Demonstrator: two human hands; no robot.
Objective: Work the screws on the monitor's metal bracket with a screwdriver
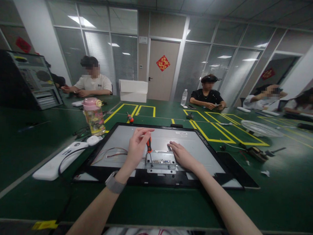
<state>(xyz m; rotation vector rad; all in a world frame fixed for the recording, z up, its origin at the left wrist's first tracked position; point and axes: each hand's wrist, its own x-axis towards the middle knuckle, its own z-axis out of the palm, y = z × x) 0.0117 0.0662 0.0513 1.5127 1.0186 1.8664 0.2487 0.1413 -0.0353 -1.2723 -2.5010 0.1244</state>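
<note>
A monitor panel (196, 139) lies on the table, its grey metal back up inside a black frame. Near its front edge is a silver metal bracket (161, 162) with connector ports. My left hand (137, 146) is closed around the top of a screwdriver (149, 146) with an orange and black handle. The screwdriver stands nearly upright, its shaft reaching down to the left part of the bracket. Resting beside the bracket's right end, my right hand (182, 154) has its fingers stretched out over the metal back. Thin coloured wires (114, 153) run across the panel's left side.
Left of the panel are a white power strip (61, 160) and a pink-lidded bottle (93, 117). An open computer case (29, 80) stands farther left. On the right lie a black flat piece (236, 170) and a dark tool (258, 153). Several people sit across the table.
</note>
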